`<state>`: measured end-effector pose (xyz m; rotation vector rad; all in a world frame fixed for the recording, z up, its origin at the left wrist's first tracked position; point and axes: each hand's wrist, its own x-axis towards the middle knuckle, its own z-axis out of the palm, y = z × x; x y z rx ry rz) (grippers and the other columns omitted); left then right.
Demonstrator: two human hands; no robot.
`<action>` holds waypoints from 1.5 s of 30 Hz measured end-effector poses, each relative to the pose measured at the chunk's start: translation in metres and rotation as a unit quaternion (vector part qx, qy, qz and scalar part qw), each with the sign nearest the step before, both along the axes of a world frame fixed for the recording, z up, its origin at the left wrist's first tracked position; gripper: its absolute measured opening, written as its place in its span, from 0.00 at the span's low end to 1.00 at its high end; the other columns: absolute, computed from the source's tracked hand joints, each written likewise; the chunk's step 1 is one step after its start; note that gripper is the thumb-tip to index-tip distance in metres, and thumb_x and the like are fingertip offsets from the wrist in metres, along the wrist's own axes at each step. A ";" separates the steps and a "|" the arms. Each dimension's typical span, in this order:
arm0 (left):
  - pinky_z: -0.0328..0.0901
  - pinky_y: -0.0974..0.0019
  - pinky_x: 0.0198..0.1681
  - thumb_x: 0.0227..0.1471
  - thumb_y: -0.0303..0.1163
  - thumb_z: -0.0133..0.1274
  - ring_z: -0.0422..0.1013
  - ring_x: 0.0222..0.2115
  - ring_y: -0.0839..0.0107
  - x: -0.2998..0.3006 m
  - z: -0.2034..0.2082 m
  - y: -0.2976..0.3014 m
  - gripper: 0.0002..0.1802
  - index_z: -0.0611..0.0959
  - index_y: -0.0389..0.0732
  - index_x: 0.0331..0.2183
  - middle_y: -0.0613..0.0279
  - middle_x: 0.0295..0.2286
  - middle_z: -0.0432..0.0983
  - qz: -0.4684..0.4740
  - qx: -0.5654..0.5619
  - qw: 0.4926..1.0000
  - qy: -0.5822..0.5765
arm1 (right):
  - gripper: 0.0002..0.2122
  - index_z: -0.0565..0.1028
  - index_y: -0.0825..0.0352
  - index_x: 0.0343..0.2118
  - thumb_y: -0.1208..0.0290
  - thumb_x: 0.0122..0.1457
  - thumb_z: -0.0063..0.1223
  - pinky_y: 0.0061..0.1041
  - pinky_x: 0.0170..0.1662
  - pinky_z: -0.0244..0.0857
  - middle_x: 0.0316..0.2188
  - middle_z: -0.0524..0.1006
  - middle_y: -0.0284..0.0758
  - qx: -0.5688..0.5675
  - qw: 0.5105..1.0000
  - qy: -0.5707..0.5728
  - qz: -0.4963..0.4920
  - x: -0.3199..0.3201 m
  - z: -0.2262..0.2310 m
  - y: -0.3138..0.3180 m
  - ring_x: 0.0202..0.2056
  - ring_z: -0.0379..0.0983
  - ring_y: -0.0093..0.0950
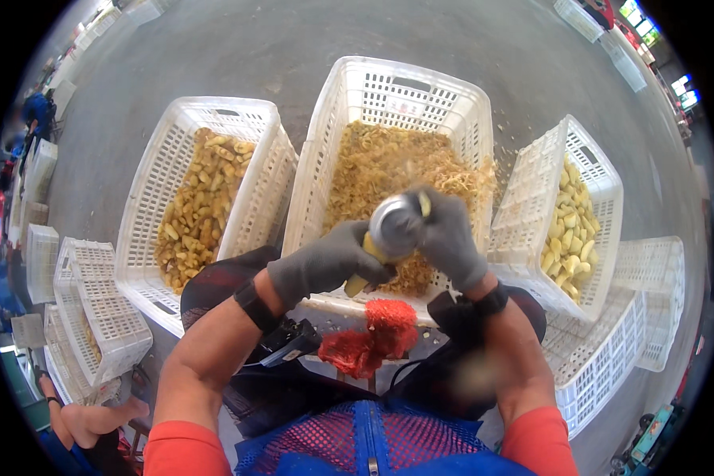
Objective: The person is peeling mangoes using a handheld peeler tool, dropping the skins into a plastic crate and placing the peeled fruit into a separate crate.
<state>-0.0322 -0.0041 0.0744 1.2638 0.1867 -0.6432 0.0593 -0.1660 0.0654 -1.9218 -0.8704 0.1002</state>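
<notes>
My left hand point(332, 260), in a grey glove, is closed around a yellowish handle-like part point(355, 285). It seems to join a round silver metal head point(394, 222). My right hand point(451, 236), also gloved and smeared by motion, presses close to the metal head; a small yellow piece point(425, 205) shows at its fingers. Both hands are over the near part of a white perforated crate point(309, 182) holding wet yellow-brown shreds point(389, 159). Whether the silver head touches the yellow piece is hidden.
A left crate point(147, 182) holds brownish, knobbly pieces point(198, 206); a right crate point(523, 198) holds paler yellow ones point(567, 234). A red mesh bundle point(369, 337) lies between my knees. Stacked crates point(95, 309) stand left, more crates point(611, 341) right. Another person's arm point(47, 389) shows lower left.
</notes>
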 end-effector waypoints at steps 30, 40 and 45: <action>0.66 0.76 0.33 0.45 0.28 0.56 0.72 0.32 0.75 -0.004 0.010 0.015 0.23 0.71 0.33 0.44 0.61 0.32 0.74 0.192 -0.073 0.978 0.032 | 0.13 0.73 0.73 0.33 0.65 0.55 0.52 0.16 0.14 0.61 0.22 0.75 0.36 0.129 0.828 0.535 -0.105 -0.006 -0.003 0.004 0.13 0.66 0.19; 0.61 0.80 0.24 0.42 0.25 0.55 0.65 0.23 0.82 -0.017 0.005 0.019 0.22 0.73 0.37 0.44 0.63 0.29 0.71 0.120 -0.012 0.992 -0.037 | 0.09 0.73 0.72 0.32 0.71 0.54 0.51 0.16 0.14 0.61 0.21 0.75 0.36 0.128 0.843 0.497 -0.162 -0.007 -0.011 0.010 0.13 0.67 0.20; 0.56 0.80 0.17 0.41 0.23 0.55 0.62 0.16 0.83 -0.012 -0.001 0.021 0.22 0.73 0.37 0.43 0.66 0.23 0.71 0.132 0.005 0.991 0.027 | 0.06 0.73 0.70 0.31 0.73 0.53 0.50 0.15 0.14 0.59 0.18 0.74 0.35 0.088 0.929 0.338 -0.124 0.001 0.013 0.007 0.15 0.69 0.20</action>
